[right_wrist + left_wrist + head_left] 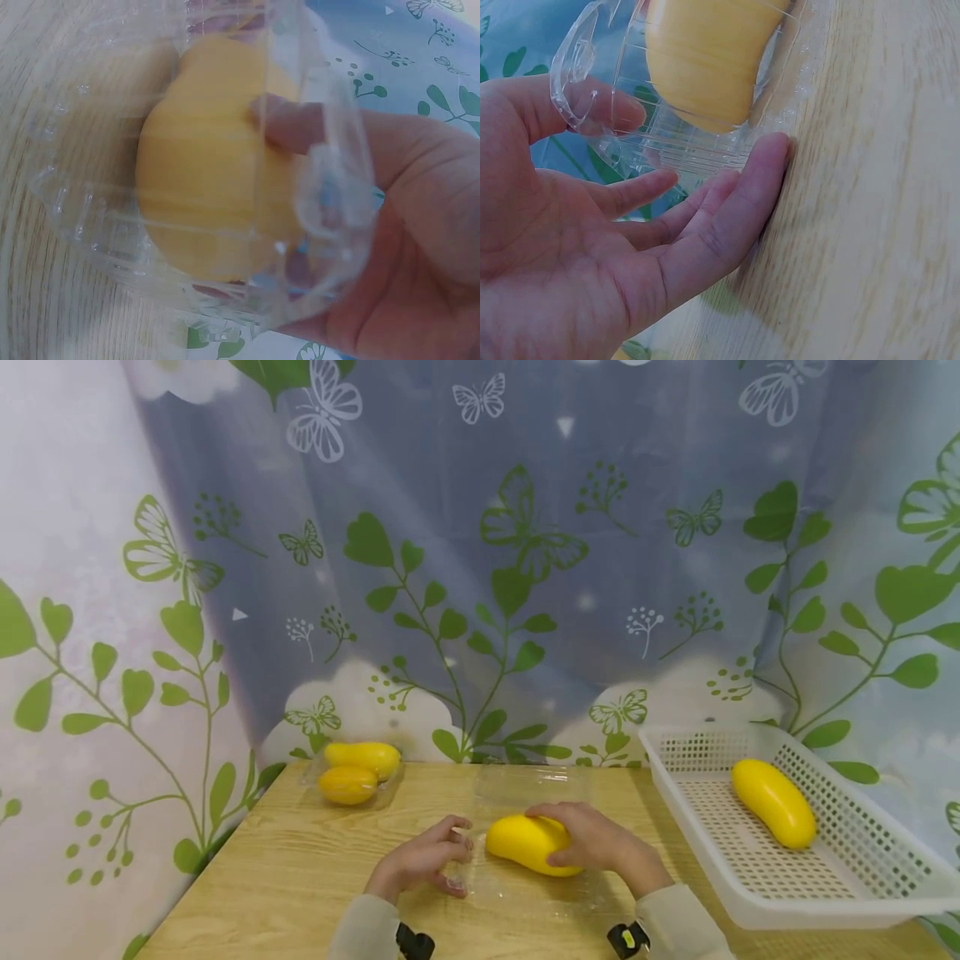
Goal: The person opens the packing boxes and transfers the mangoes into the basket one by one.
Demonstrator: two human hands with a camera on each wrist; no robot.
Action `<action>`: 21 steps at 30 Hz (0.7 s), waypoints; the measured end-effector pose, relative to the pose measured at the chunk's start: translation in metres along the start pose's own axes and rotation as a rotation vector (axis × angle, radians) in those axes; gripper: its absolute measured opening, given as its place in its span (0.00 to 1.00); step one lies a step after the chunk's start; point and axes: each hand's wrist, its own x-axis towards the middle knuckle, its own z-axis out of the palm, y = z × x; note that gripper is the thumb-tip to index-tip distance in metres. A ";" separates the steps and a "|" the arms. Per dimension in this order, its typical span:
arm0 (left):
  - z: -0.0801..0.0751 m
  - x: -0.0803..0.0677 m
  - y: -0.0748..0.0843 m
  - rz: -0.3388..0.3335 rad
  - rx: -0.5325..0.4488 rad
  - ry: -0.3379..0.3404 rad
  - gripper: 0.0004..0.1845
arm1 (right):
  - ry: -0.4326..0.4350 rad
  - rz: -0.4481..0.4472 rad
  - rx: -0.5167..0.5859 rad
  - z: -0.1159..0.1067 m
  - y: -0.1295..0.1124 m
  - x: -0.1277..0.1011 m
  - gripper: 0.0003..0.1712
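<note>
The clear plastic clamshell [525,827] in front of me is hard to trace from the head view; only its glints show, and its far lid blends into the wooden table [285,877]. In my right wrist view its ribbed wall blurs the fruit behind it. My right hand [592,843] curls over the yellow mango [525,843], thumb and fingers wrapped round it, holding it in the tray near the table's middle. My left hand [423,860] is mostly open, fingers relaxed and fairly straight, thumb and fingertips touching the clamshell's left edge, little finger lying against the table. I can read no label or writing on the packaging.
</note>
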 end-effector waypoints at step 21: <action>0.000 -0.001 0.000 0.001 0.006 -0.005 0.33 | 0.010 -0.027 -0.015 -0.007 0.002 -0.001 0.38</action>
